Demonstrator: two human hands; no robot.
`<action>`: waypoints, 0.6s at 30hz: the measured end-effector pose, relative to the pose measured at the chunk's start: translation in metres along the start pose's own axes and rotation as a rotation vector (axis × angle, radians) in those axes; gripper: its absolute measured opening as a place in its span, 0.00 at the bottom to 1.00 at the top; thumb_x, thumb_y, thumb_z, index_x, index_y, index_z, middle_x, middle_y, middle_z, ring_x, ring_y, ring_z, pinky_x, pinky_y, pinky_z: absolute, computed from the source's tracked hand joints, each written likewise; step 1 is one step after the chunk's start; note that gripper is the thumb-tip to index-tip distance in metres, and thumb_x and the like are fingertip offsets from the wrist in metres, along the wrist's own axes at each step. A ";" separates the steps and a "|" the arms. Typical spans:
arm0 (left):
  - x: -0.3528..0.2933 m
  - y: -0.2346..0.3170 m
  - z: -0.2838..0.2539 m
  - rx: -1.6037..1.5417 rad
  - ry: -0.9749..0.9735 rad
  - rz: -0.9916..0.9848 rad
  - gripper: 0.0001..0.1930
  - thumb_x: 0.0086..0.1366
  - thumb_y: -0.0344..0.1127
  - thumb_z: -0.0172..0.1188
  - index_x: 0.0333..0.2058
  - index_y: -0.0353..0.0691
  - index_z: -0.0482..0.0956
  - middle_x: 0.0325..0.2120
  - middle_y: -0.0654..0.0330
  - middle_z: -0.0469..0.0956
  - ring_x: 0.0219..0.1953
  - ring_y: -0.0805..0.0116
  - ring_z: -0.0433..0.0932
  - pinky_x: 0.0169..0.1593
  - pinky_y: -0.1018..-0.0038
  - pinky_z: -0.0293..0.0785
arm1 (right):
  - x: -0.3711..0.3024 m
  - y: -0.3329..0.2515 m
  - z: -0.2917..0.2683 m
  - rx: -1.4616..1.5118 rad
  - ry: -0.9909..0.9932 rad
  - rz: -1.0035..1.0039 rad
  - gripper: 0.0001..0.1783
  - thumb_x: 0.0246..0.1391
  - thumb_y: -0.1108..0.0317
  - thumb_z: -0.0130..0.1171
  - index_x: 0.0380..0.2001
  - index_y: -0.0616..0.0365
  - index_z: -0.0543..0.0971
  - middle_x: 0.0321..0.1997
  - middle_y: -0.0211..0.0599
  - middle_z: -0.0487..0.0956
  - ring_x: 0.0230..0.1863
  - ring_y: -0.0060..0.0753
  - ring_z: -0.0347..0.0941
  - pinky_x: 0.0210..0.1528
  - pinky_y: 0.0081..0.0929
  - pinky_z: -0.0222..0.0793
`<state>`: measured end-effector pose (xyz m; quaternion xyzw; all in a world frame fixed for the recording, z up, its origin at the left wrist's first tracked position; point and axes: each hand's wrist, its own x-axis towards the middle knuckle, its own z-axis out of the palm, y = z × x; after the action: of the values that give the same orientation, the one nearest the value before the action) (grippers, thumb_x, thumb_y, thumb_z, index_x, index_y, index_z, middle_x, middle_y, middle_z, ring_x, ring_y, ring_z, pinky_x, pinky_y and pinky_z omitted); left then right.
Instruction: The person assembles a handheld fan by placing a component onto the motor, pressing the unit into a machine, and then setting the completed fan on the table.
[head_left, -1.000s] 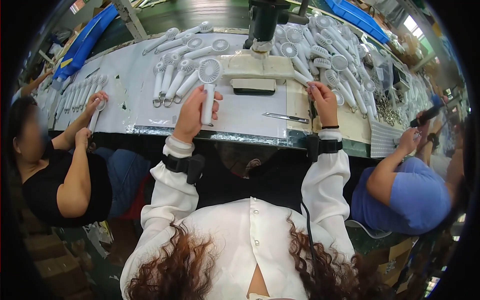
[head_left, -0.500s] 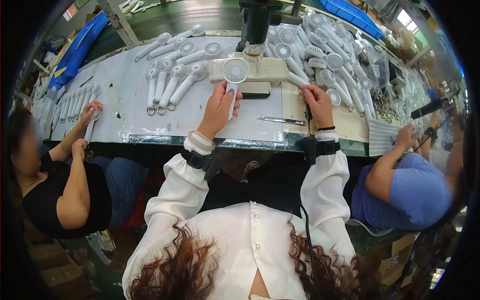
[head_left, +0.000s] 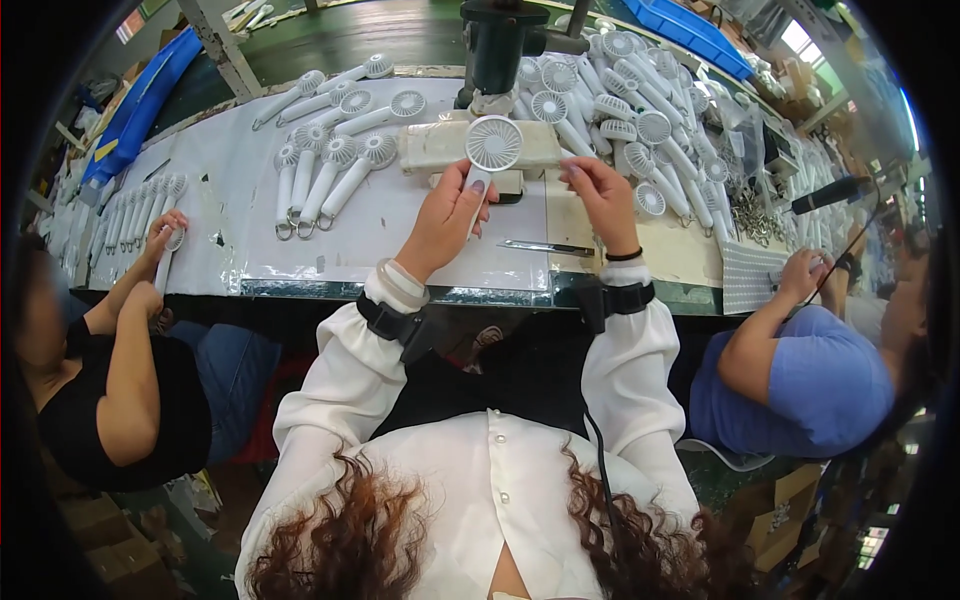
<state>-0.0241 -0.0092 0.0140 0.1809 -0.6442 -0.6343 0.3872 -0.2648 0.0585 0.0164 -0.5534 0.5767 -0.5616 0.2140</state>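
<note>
My left hand [head_left: 446,217] grips a white fan [head_left: 494,143] by its handle, above the counter [head_left: 345,248]; my right hand [head_left: 608,208] has its fingers curled inward, and I can't tell whether they pinch anything. A loose grip could let the fan drop. The slim knife [head_left: 545,247] between my hands could nick me if I brushed it, and the fan heap [head_left: 654,127] beyond my right hand could slide if bumped.

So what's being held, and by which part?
The left hand holds a white fan by its handle; whether the right hand holds anything cannot be told.
</note>
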 end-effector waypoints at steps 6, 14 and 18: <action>0.014 -0.008 0.004 -0.065 -0.020 0.010 0.17 0.72 0.34 0.42 0.56 0.33 0.61 0.36 0.63 0.74 0.31 0.79 0.70 0.33 0.81 0.72 | 0.017 -0.007 0.045 0.249 0.007 -0.054 0.13 0.64 0.68 0.51 0.46 0.63 0.78 0.32 0.29 0.80 0.32 0.17 0.74 0.37 0.16 0.70; 0.016 -0.010 0.001 0.041 -0.045 -0.006 0.17 0.72 0.33 0.42 0.56 0.33 0.61 0.37 0.63 0.74 0.31 0.79 0.70 0.33 0.81 0.72 | 0.006 0.000 0.056 0.082 0.004 -0.123 0.13 0.64 0.68 0.50 0.45 0.64 0.77 0.30 0.29 0.80 0.30 0.16 0.73 0.34 0.16 0.69; 0.016 -0.010 0.003 0.038 -0.057 -0.007 0.17 0.72 0.33 0.41 0.56 0.33 0.61 0.37 0.63 0.74 0.31 0.79 0.70 0.33 0.81 0.72 | 0.007 0.002 0.051 0.030 0.030 -0.145 0.12 0.64 0.68 0.50 0.45 0.64 0.77 0.29 0.29 0.79 0.30 0.16 0.73 0.32 0.16 0.68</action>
<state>-0.0394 -0.0203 0.0087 0.1722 -0.6664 -0.6281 0.3629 -0.2235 0.0309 0.0033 -0.5821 0.5297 -0.5923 0.1723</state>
